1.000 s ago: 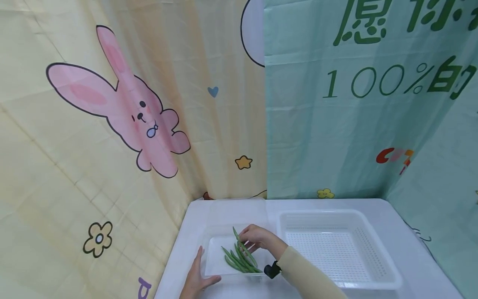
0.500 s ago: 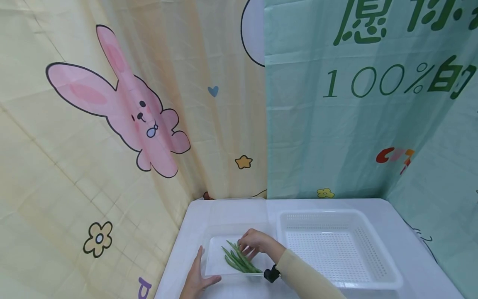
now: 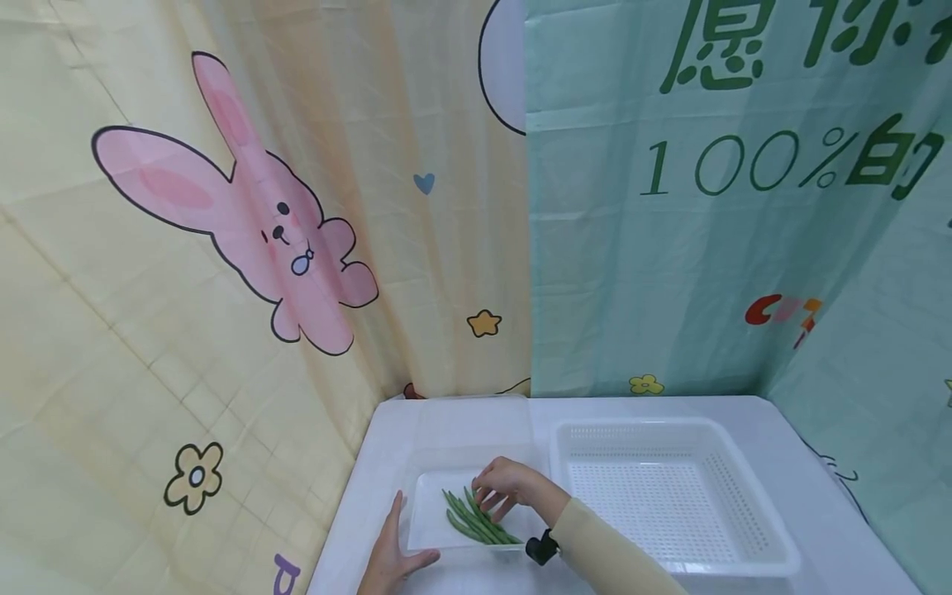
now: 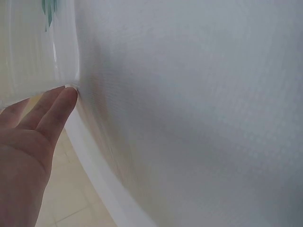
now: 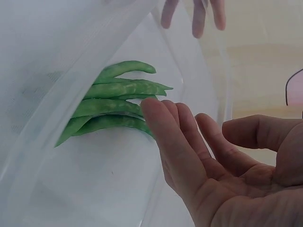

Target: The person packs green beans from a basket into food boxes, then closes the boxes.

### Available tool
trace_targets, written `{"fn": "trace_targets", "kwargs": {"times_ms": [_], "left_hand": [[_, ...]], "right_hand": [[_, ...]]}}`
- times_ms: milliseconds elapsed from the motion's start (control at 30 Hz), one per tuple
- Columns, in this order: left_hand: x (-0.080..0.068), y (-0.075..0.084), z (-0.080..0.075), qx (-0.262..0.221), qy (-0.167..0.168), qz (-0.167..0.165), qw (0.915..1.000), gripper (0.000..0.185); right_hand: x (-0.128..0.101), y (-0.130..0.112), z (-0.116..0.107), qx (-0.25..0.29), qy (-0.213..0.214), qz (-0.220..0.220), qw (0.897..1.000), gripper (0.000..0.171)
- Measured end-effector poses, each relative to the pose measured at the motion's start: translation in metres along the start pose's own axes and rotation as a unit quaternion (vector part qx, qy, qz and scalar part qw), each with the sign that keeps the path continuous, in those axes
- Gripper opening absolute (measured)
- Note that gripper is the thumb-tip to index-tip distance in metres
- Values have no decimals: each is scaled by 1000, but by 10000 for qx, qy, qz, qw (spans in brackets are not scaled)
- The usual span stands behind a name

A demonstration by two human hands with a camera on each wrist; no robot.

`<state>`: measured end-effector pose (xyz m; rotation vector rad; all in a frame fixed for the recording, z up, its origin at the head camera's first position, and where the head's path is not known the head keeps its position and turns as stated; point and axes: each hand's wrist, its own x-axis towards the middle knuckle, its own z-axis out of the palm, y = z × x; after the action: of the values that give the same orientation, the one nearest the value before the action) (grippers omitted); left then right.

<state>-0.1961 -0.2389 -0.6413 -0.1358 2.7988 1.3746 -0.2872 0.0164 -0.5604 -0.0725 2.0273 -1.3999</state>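
Several green beans [image 3: 467,521] lie in a clear plastic container [image 3: 418,516] near the front of a white table [image 3: 806,487]. My right hand [image 3: 504,489] reaches into the container, its relaxed fingers touching the tops of the beans [image 5: 116,105]. In the right wrist view the right hand [image 5: 189,142] has straight fingers and the thumb held apart, gripping nothing. My left hand [image 3: 388,555] lies flat against the container's left outer side. In the left wrist view the left hand's fingertips [image 4: 61,101] touch the container wall [image 4: 42,52].
An empty white perforated basket [image 3: 751,512] stands to the right of the container. Printed cloth curtains hang close behind and on both sides: a yellow one with a pink rabbit [image 3: 253,215] and a green one [image 3: 706,248]. The table's left edge is beside my left hand.
One second ago my right hand held a bean raised above the pile; it has since lowered it among the others and let go. The left hand has not moved.
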Motion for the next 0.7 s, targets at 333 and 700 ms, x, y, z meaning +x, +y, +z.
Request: {"fn": "trace_targets", "kwargs": {"times_ms": [333, 700], "left_hand": [[1, -1, 0, 17, -37, -137, 9999, 135], [1, -2, -5, 90, -53, 104, 9999, 130]], "right_hand": [[-5, 2, -6, 236, -50, -79, 9997, 28], [-8, 3, -18, 410, 119, -192, 9989, 34]]}}
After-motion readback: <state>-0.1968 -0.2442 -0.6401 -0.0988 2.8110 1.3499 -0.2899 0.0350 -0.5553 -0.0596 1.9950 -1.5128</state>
